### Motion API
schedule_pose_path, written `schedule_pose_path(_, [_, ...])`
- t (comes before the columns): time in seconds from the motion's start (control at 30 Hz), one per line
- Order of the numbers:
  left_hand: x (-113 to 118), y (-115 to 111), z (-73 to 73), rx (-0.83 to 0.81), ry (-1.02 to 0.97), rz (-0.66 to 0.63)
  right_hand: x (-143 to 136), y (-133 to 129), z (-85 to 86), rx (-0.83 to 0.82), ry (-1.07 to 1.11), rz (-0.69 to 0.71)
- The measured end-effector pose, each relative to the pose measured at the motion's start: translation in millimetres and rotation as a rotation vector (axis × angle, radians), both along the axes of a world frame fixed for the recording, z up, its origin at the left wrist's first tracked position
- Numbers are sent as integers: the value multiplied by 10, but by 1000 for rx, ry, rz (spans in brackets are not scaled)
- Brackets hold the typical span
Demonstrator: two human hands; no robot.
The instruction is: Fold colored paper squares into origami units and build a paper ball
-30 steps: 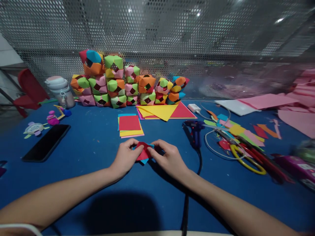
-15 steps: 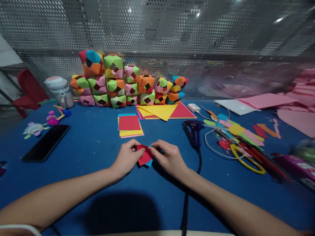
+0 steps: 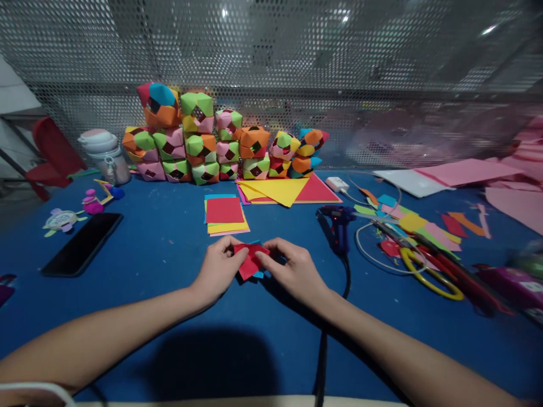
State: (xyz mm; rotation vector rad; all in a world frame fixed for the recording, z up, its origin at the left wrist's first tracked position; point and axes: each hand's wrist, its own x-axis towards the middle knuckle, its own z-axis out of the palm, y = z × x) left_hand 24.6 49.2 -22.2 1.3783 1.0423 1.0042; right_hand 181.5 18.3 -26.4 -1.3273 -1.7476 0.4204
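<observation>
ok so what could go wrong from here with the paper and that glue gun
The glue gun shows a small red light, so it may be hot, and the right hand is fairly near. Its cord passes under the right forearm, which could snag it. The red paper and blue paper, pinched between both hands, might slip out of line.

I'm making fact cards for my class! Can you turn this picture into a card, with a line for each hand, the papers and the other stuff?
Left hand: pinching one side of the red and blue paper
Right hand: pinching the other side
Paper squares: stacked beyond the hands, red on top
Paper shapes: colourful, piled up at the back
Glue gun: to the right of the hands
Phone: lying at the left, screen dark
Table: blue
</observation>
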Motion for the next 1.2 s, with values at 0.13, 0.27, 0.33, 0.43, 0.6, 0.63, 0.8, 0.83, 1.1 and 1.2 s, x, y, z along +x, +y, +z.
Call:
schedule_pose_path(0.13, [1, -2, 1, 2, 17, 4, -1, -2, 2, -25, 24, -15])
schedule_pose_path(0.27, [0, 0, -8, -3, 14, -7, 2, 9, 6, -34, 38, -12])
schedule_pose_path(0.33, [-1, -3, -7, -5, 9, -6, 1, 13, 11, -48, 46, -11])
schedule_pose_path(0.43, [0, -16, -1, -17, -13, 3, -6, 16, 18, -56, 58, -6])
schedule_pose_path(0.6, [7, -37, 17, -54, -30, -15, -14, 20, 16, 2, 35, 0])
schedule_pose_path(0.63, [10, -39, 26, -62, -34, -17, -13, 23, 12, 18, 29, 7])
schedule_pose_path(0.8, [20, -35, 75, -78, -42, -70, 11, 35, -10, 47, 16, 46])
schedule_pose_path(0.83, [21, -34, 78, -82, -34, -80, 17, 36, -12, 57, 21, 41])
schedule_pose_path(1.1, [20, -28, 56, -102, -41, 1, 16, 38, -2, 81, 34, 4])
schedule_pose_path(1.2, [19, -26, 53, -101, -28, 5, 8, 32, -7, 5, 66, -10])
